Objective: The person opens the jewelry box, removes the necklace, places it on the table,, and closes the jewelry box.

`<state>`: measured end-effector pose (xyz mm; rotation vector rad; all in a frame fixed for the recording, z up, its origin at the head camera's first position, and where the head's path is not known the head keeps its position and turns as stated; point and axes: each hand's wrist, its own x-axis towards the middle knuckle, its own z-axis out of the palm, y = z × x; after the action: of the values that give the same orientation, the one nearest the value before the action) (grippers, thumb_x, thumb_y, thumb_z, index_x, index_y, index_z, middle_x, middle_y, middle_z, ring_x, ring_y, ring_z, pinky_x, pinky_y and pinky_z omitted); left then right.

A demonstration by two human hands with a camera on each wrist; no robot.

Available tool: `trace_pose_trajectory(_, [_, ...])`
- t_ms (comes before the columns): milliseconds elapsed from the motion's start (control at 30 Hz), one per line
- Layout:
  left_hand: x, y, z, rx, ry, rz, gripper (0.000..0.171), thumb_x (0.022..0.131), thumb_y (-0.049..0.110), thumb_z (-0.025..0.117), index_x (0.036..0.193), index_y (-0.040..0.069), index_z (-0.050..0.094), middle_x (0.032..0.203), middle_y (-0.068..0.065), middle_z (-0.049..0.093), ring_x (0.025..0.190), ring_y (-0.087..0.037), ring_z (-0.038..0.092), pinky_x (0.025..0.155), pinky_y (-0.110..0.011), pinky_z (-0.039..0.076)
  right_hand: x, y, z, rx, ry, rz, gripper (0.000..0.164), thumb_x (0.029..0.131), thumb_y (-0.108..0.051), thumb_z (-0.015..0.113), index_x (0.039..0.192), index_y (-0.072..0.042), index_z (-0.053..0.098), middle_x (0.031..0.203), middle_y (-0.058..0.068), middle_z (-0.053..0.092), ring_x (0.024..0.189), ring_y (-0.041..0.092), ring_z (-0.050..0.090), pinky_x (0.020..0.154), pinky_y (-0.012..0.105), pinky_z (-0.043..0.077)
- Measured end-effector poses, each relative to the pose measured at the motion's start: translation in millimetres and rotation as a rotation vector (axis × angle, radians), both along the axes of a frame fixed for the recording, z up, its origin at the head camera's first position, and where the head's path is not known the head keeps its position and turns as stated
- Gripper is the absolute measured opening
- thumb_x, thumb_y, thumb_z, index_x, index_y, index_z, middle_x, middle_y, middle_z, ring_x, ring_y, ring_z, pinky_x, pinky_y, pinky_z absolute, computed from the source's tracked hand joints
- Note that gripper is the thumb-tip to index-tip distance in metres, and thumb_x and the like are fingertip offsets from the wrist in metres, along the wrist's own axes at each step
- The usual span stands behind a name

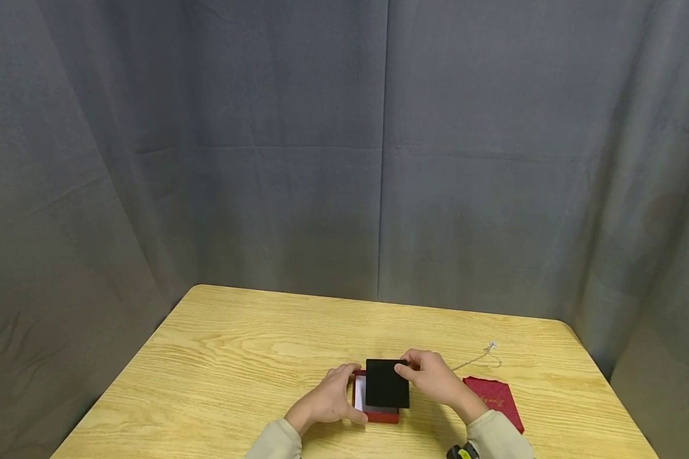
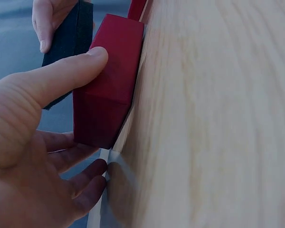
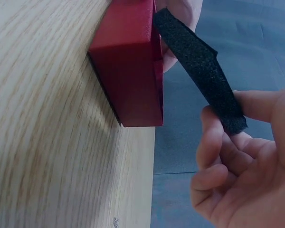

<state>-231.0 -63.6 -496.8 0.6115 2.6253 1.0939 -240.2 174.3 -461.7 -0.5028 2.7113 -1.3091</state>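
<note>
A small red box with a white inside stands on the wooden table, its top uncovered. My left hand holds it by the sides; in the left wrist view the thumb lies along one red wall and fingers reach round the far side. A square black foam pad is tilted over the box, covering most of its opening. My right hand pinches the pad at its right edge, thumb on one face and fingers on the other. In the right wrist view the pad slants out from the box's opening.
Right of my right hand lies a dark red pouch with gold lettering. Behind it, a thin chain necklace with a clear pendant lies on the table. A grey curtain hangs behind. A watch sits on the right wrist.
</note>
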Motion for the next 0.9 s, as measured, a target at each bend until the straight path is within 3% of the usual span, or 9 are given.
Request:
trace_pose_trajectory(333, [0.7,0.2,-3.4,0.049,-0.029,0.021,0.094,0.064,0.03,0.089,0.14,0.007,0.039,0.135,-0.005,0.045,0.122,-0.026,0.038,0.1,-0.049,0.034,1.0,-2.9,0.5,0.001,0.02,-0.028,0.014,0.091,-0.021,0.064,0.083,-0.009,0.062,0.062,-0.003,0.044,0.055,0.011,0.037,0.049,0.024,0.032])
trace_pose_trajectory(900, [-0.2,-2.1,-3.8,0.035,-0.033,0.015,0.094,0.065,0.029,0.088,0.141,0.01,0.038,0.136,-0.003,0.044,0.121,-0.026,0.038,0.098,-0.05,0.034,0.8,-9.8,-3.3,0.05,0.017,-0.061,0.016,0.09,-0.02,0.065,0.079,-0.009,0.06,0.059,-0.005,0.044,0.051,0.009,0.035,0.047,0.024,0.031])
